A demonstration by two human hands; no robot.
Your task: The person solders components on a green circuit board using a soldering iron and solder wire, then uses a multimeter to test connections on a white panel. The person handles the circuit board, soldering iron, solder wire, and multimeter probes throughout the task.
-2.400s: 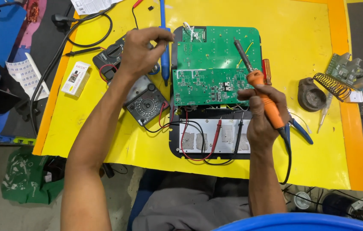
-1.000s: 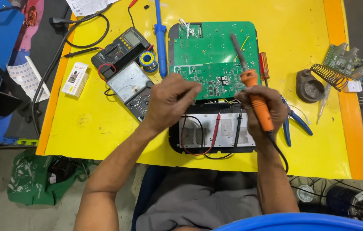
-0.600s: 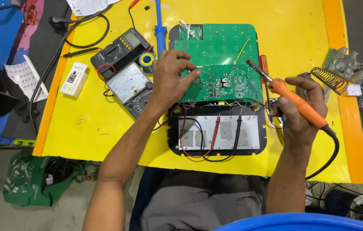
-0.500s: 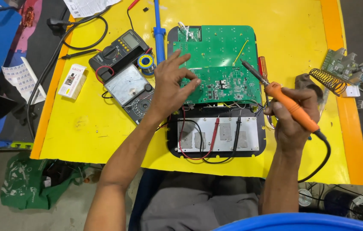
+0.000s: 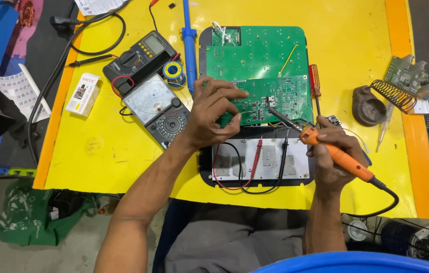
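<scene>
From your head camera, the smaller green circuit board [image 5: 275, 100] lies tilted over the black device housing [image 5: 260, 162], directly under your left hand [image 5: 214, 114] and just ahead of your right hand [image 5: 333, 156]. A larger green board [image 5: 257, 53] sits behind it.

All this rests on a yellow table [image 5: 346, 30] with an orange edge. Two multimeters [image 5: 156, 103], a solder spool [image 5: 173, 70] and a small white box [image 5: 84, 93] lie to the left; a coiled iron stand [image 5: 376, 98] and a red screwdriver [image 5: 315, 81] to the right. The grey floor shows below.

Your left hand has fingers curled, fingertips pressing the small board's left edge. Your right hand is closed around the orange soldering iron [image 5: 338, 156], whose tip meets the board's lower edge.
</scene>
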